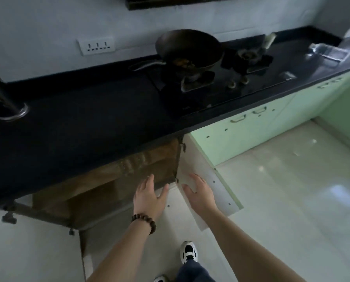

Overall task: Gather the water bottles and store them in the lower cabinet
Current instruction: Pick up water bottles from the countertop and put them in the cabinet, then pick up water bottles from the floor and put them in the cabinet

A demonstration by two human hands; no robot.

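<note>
Brown-lined lower cabinet [108, 180] open; left hand [148, 197] and right hand [199, 193] spread, empty.

Inside of the lower cabinet [113, 186], just beyond the left hand [148, 197]: dark, contents unreadable, a faint ribbed shape that cannot be identified. Far up-left of that hand, a metal object [5, 98] cut by the picture's edge. Far up-right of the right hand [200, 195], a blurred clear object [331, 50] on the counter.
</note>
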